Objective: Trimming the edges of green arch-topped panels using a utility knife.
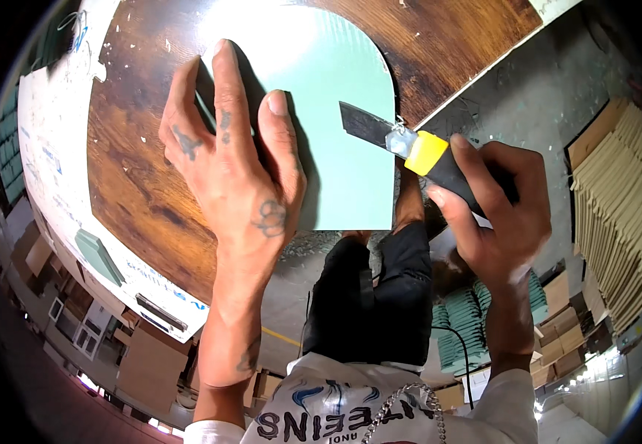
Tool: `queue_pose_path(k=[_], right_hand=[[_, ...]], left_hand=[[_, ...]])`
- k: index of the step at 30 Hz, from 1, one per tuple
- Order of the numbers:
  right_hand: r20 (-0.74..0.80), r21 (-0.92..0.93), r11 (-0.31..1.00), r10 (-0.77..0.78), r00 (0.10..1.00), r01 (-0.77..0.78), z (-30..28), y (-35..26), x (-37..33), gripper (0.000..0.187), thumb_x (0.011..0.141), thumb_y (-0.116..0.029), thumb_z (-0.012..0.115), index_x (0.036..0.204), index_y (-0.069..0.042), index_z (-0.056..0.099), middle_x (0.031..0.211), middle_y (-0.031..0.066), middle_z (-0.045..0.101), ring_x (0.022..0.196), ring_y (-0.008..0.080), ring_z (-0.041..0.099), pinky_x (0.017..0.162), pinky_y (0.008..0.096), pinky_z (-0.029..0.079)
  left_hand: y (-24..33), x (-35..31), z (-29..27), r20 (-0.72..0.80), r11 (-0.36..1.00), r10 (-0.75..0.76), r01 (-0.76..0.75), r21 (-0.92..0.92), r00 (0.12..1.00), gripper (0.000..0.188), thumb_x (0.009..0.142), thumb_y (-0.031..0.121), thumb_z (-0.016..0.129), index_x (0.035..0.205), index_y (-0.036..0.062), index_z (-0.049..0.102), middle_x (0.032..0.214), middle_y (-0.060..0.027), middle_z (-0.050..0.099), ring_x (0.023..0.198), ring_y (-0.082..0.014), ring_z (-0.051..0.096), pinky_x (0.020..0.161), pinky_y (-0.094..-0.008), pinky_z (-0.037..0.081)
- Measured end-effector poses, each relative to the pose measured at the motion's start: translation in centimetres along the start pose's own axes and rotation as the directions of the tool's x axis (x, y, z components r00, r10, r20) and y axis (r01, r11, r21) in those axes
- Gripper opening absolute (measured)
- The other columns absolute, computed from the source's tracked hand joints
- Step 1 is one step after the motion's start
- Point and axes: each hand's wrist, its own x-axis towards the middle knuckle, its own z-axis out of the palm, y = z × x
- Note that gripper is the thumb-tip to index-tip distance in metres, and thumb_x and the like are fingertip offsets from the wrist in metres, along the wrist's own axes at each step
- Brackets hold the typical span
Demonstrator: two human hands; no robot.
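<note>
Knife gripped in right hand crosses overhanging edge of green board, left hand spread over it.

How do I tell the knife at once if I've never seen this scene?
Find the brown wood-patterned table, then the pale green, round-ended panel lying on it. Crossing the panel's right edge, in the person's right grip, is the knife. Its bright yellow collar, between dark blade and black handle, sets it apart from the panel beneath.
</note>
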Motion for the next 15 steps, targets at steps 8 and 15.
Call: queue_pose_path(k=[8, 15], right_hand=[[0.139, -0.038, 0.997, 0.069, 0.988, -0.065, -1.2, -1.4, -1.7, 0.049, 0.075, -0.022, 0.087, 0.121, -0.01, 0.073, 0.101, 0.0081, 0.057, 0.089, 0.0249, 0.056, 0.065, 0.0351, 0.05], [0.095, -0.032, 0.998, 0.062, 0.994, -0.06, -0.9, -1.1, -0.9, 0.051, 0.075, -0.023, 0.088, 0.122, -0.01, 0.072, 0.1, 0.008, 0.057, 0.088, 0.0246, 0.056, 0.065, 0.0354, 0.05]], left_hand=[[0.0, 0.0, 0.1, -0.014, 1.0, 0.008, -0.008, -0.005, 1.0, 0.047, 0.106, 0.036, 0.05, 0.145, 0.0097, 0.056, 0.139, -0.0241, 0.049, 0.131, -0.0373, 0.047, 0.106, -0.0516, 0.044], [0.2, 0.0, -0.1, 0.001, 1.0, -0.019, 0.019, -0.021, 1.0, 0.047, 0.106, 0.036, 0.05, 0.145, 0.0101, 0.056, 0.141, -0.0258, 0.048, 0.133, -0.0385, 0.046, 0.105, -0.0529, 0.046]])
